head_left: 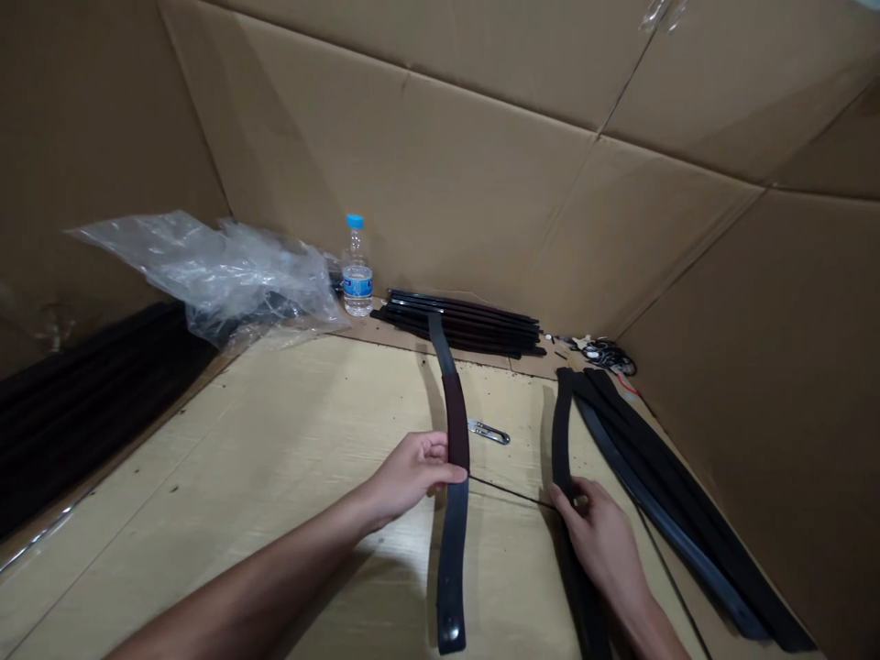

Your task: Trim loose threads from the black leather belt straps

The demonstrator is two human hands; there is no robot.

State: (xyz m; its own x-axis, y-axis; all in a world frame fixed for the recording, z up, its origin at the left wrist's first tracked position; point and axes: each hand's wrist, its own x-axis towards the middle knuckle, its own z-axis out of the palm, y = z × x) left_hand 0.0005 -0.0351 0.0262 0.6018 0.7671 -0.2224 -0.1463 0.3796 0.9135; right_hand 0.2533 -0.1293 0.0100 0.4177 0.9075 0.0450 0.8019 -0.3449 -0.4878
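Note:
My left hand (418, 466) is closed on a long curved black strip (454, 532), thumb in front and fingers behind. A dark maroon sleeve (456, 408) covers the strip's middle, and its upper end reaches the pile at the back. My right hand (597, 524) pinches another black strip (562, 431), which runs down past the lower edge of the picture. Between the two strips stretches a thin dark cord (512, 491); its right end disappears near my right thumb. Small thread snips (489, 432) lie on the work surface just beyond the cord.
Cardboard walls (412, 156) enclose the work surface (275, 440). At the back are a water bottle (357, 280), a pile of dark strips (474, 325), and tangled cords (605, 355). Crumpled clear plastic (254, 275) and black material (96, 394) lie left; more black strips (687, 513) lie right.

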